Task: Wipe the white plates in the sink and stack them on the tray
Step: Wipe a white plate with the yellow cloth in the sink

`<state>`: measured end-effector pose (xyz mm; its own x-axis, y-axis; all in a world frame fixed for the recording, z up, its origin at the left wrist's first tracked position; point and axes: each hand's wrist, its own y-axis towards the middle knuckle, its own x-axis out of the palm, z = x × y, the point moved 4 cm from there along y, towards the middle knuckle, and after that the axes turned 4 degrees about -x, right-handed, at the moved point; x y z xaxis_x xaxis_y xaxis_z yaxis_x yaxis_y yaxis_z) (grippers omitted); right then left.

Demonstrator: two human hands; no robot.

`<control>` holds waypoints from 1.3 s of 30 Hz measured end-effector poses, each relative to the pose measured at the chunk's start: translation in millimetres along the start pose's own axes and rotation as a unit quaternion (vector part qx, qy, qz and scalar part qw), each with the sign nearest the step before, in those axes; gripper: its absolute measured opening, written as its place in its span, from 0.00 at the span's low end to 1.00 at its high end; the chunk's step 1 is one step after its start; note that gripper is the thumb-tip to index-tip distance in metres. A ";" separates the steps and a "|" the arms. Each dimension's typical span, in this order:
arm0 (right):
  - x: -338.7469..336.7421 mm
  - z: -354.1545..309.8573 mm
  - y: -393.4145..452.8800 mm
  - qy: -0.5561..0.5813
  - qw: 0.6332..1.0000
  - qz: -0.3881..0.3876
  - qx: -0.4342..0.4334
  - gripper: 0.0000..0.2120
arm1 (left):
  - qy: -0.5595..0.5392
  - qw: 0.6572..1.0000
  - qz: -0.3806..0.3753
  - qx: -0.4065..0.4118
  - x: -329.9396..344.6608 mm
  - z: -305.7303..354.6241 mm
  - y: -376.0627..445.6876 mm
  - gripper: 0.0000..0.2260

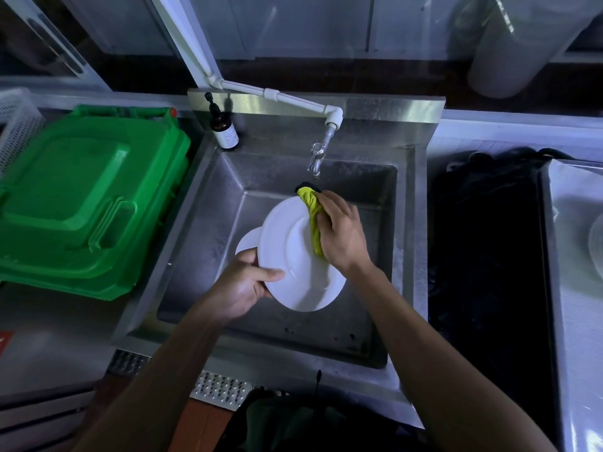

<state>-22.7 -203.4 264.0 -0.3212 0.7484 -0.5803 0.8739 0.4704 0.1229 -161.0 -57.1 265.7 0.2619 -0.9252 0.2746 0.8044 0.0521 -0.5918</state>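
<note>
Now gripping white plate (293,256) by its rim with left hand (241,288) over sink (202,223), pressing yellow-green cloth (313,220) against it, bunched in right hand (342,236).

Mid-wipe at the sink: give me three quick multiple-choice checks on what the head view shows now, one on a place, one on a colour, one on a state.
1. Where does the dark brown pump bottle stand?
A. On the sink's back left corner ledge
B. Inside the basin
C. On the green lid

2. What colour is the cloth in the right hand?
A. Blue
B. Yellow-green
C. White

3. How is the upper round white plate held?
A. Lying flat on the basin floor
B. Gripped at its rim by the left hand, lifted above another plate
C. Stacked on the tray

Answers:
1 A: the dark brown pump bottle stands on the ledge of the steel sink, left of the tap.
2 B: the right hand grips a yellow-green cloth against the plate.
3 B: the left hand holds the upper round white plate over a second white plate.
</note>
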 end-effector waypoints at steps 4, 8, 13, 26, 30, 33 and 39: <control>2.1 -19.4 -2.8 -0.031 0.997 0.000 -0.074 0.19 | 0.005 1.000 0.008 -0.001 4.8 1.8 4.4 0.17; 8.8 -34.4 -9.3 -0.058 0.989 -0.014 -0.133 0.20 | 0.005 1.000 0.010 0.002 7.4 3.7 6.7 0.15; 17.3 -44.8 -22.6 -0.058 0.979 -0.030 -0.193 0.20 | 0.005 1.000 0.020 0.006 8.0 4.8 9.4 0.16; 18.3 -33.4 -33.8 -0.056 0.980 -0.022 -0.191 0.19 | 0.000 0.999 0.038 -0.004 11.5 -1.2 7.2 0.19; 15.3 -20.8 -20.5 -0.042 0.994 -0.002 -0.101 0.19 | 0.011 0.999 0.042 0.004 8.7 0.0 5.7 0.20; 15.7 -7.0 -12.8 -0.030 0.999 -0.007 -0.043 0.20 | 0.012 0.998 0.064 0.019 6.4 -1.3 4.4 0.19; 18.7 12.1 -13.0 -0.004 1.000 -0.014 0.021 0.21 | -0.008 0.997 0.069 0.045 5.2 -4.9 0.9 0.21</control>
<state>-35.7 -201.2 241.8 -0.3427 0.7310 -0.5901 0.8790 0.4712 0.0731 -161.6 -63.7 262.9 0.3813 -0.9007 0.2084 0.8049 0.2125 -0.5540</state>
